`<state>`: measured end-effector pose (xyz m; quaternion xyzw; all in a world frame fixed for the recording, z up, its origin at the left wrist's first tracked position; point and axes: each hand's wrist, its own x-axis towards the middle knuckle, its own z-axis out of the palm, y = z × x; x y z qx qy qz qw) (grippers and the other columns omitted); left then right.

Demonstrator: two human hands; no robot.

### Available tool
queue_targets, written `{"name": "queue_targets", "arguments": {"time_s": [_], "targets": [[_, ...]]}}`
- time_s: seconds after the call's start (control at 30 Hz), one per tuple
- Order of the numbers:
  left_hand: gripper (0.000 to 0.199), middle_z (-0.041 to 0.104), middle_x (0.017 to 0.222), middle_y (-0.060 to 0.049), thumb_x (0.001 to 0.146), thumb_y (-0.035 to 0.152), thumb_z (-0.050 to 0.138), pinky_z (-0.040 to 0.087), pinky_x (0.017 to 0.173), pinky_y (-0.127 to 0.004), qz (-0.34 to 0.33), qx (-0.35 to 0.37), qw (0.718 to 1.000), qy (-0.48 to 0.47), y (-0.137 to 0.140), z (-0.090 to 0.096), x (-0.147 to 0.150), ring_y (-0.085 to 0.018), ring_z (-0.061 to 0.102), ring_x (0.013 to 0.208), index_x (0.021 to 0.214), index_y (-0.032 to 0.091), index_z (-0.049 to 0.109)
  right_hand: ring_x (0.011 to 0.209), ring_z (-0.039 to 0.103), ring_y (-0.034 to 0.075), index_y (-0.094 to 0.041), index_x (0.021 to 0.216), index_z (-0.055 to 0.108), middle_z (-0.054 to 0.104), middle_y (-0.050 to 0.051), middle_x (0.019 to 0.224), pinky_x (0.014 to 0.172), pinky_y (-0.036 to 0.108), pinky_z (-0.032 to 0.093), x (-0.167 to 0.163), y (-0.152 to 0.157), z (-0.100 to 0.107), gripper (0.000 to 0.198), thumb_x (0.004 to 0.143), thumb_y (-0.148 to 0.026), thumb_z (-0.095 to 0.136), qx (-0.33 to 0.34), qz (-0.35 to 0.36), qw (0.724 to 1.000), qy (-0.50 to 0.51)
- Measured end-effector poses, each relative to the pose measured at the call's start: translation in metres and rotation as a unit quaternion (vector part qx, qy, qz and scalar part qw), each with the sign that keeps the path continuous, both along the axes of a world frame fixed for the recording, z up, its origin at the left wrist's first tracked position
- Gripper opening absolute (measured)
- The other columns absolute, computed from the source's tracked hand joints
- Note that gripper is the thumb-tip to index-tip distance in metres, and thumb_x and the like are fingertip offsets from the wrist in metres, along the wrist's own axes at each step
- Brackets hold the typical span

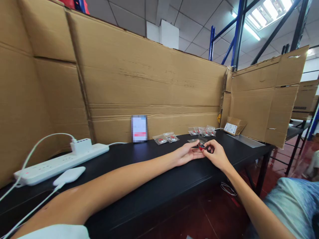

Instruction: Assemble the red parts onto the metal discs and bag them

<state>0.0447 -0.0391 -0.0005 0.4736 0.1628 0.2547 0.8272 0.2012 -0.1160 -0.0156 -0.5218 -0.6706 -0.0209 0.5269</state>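
Above the black table (154, 189), both hands meet around a small red and silver object (201, 146); it is too small for me to tell its kind. My left hand (185, 155) is turned palm up, with its thumb and fingers closed on the object from the left. From the right, my right hand (217, 154) pinches it between thumb and fingertips. Just behind the fingers lies a flat clear plastic bag (193, 140), partly hidden by my left hand. Farther back are several small clear bags (202, 131) with red items inside, and more such bags (165, 138) lie to their left.
A blurred upright card or screen (139, 128) leans on the cardboard wall (154, 79). At left are a white power strip (62, 164), a plugged-in charger (81, 146) and a white pad (69, 176) with cables. A labelled brown package (234, 126) sits at the back right.
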Motion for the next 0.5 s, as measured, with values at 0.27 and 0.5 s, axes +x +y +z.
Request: {"name": "queue_targets", "arguments": {"time_s": [0.27, 0.5], "targets": [[0.022, 0.069, 0.085, -0.015, 0.088, 0.029, 0.061, 0.046, 0.100, -0.039, 0.016, -0.010, 1.000, -0.018, 0.005, -0.004, 0.001, -0.021, 0.069, 0.086, 0.086, 0.008, 0.063, 0.079, 0.054, 0.018, -0.018, 0.090, 0.053, 0.054, 0.006, 0.089, 0.072, 0.029, 0.043, -0.014, -0.006, 0.000, 0.008, 0.086, -0.020, 0.046, 0.037, -0.094, 0.984, -0.145], [0.021, 0.068, 0.082, -0.014, 0.090, 0.027, 0.058, 0.048, 0.097, -0.038, 0.043, 0.013, 0.999, -0.028, -0.001, -0.003, 0.005, -0.019, 0.068, 0.083, 0.087, 0.007, 0.063, 0.077, 0.056, 0.019, -0.017, 0.093, 0.051, 0.055, 0.007, 0.089, 0.070, 0.030, 0.042, -0.016, -0.008, -0.001, 0.014, 0.092, -0.022, 0.038, 0.009, -0.127, 0.978, -0.167]]}}
